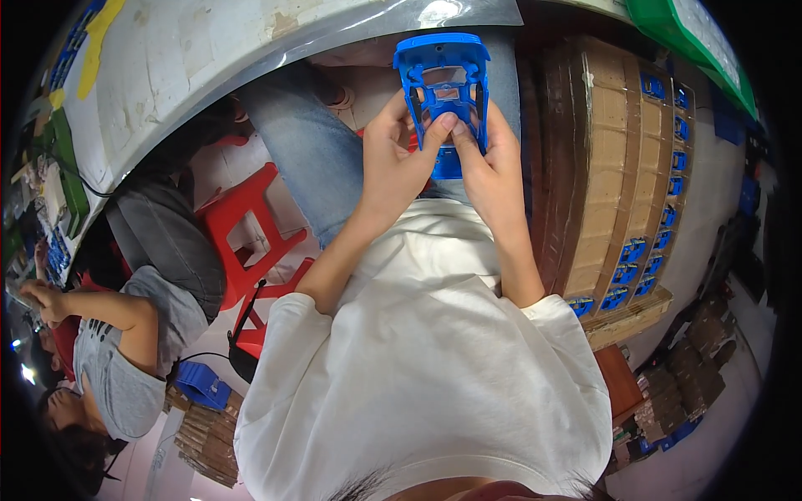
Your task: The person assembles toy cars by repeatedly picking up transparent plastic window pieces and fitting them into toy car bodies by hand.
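A blue plastic shell (443,63) with open windows in it is held up over my lap, close to the table's edge. My left hand (393,163) grips its lower left side, with the thumb pressed on the frame near the middle. My right hand (493,171) grips the lower right side, fingers wrapped along the edge. Both thumbs meet at the bottom of the shell's opening. The lower end of the shell is partly hidden behind my fingers. My white shirt (426,359) fills the lower middle of the view.
A tall stack of cardboard trays (601,167) holding blue parts stands at my right. The plastic-covered table (192,67) curves across the top left. Red stools (246,221) stand at my left, beside a seated person in a grey shirt (117,359).
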Motion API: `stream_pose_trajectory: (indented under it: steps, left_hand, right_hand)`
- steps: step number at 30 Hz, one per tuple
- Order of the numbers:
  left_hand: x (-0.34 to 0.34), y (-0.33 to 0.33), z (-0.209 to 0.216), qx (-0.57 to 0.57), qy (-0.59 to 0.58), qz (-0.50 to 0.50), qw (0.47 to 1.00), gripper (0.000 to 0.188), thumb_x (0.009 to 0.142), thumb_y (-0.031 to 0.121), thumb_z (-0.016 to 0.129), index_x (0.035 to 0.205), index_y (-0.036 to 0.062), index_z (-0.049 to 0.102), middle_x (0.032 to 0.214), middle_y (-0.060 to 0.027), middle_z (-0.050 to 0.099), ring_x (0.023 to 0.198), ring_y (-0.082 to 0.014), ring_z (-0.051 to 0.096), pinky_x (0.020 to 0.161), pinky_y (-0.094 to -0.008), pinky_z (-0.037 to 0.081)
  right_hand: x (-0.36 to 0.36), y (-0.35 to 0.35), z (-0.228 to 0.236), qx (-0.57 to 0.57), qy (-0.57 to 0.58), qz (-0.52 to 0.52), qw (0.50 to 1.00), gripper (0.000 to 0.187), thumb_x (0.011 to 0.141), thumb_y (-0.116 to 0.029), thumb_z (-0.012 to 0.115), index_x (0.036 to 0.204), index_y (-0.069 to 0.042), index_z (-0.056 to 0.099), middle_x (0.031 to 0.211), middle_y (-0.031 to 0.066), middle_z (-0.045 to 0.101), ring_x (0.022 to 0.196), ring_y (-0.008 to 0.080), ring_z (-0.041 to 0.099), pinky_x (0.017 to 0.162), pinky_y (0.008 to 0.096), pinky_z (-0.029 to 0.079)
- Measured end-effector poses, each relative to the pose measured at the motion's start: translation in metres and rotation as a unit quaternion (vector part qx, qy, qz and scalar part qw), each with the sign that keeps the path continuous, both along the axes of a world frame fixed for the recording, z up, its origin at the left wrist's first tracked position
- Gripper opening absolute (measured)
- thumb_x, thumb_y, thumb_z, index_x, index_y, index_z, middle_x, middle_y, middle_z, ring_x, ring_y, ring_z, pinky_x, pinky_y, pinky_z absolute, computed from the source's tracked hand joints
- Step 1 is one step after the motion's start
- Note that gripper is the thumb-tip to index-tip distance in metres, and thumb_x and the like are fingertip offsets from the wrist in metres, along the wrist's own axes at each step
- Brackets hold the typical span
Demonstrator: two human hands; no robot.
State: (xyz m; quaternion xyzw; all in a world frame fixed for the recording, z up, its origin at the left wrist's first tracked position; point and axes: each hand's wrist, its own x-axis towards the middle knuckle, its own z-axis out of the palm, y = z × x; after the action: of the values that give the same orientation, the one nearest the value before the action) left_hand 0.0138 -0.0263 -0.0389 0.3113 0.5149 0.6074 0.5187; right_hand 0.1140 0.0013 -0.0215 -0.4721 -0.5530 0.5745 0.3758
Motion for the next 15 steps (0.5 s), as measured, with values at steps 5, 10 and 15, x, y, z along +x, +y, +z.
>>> stream_pose_trajectory:
  steps: [5, 10, 15]
  left_hand:
    - [0.003, 0.0, 0.001, 0.01, 0.028, 0.015, 0.999, 0.022, 0.08, 0.002, 0.059, 0.101, -0.0024, 0.054, 0.089, -0.006, 0.061, 0.082, -0.0076, 0.054, 0.074, -0.0215, 0.043]
    - [0.001, 0.002, 0.007, -0.006, 0.02, -0.017, 1.0, 0.024, 0.079, 0.002, 0.059, 0.103, -0.0025, 0.052, 0.09, -0.0062, 0.06, 0.081, -0.0081, 0.054, 0.073, -0.0223, 0.044]
    - [-0.005, 0.005, 0.015, 0.029, 0.149, -0.002, 0.988, 0.026, 0.078, 0.001, 0.058, 0.102, -0.0015, 0.049, 0.089, -0.007, 0.059, 0.078, -0.0103, 0.055, 0.071, -0.0243, 0.046]
  right_hand:
    - [0.0, -0.003, -0.003, 0.005, 0.009, -0.007, 1.0, 0.016, 0.085, -0.001, 0.044, 0.099, 0.0, 0.051, 0.081, 0.0101, 0.06, 0.072, 0.0107, 0.055, 0.065, 0.0245, 0.044]
    - [-0.001, -0.003, 0.001, 0.013, 0.037, -0.02, 0.999, 0.018, 0.084, 0.001, 0.043, 0.1, 0.001, 0.05, 0.08, 0.0094, 0.06, 0.072, 0.0103, 0.055, 0.064, 0.0248, 0.045]
    - [0.002, -0.001, 0.007, -0.037, 0.071, -0.009, 0.997, 0.018, 0.082, 0.0, 0.047, 0.1, 0.002, 0.05, 0.083, 0.0081, 0.059, 0.071, 0.0087, 0.054, 0.063, 0.0235, 0.044]
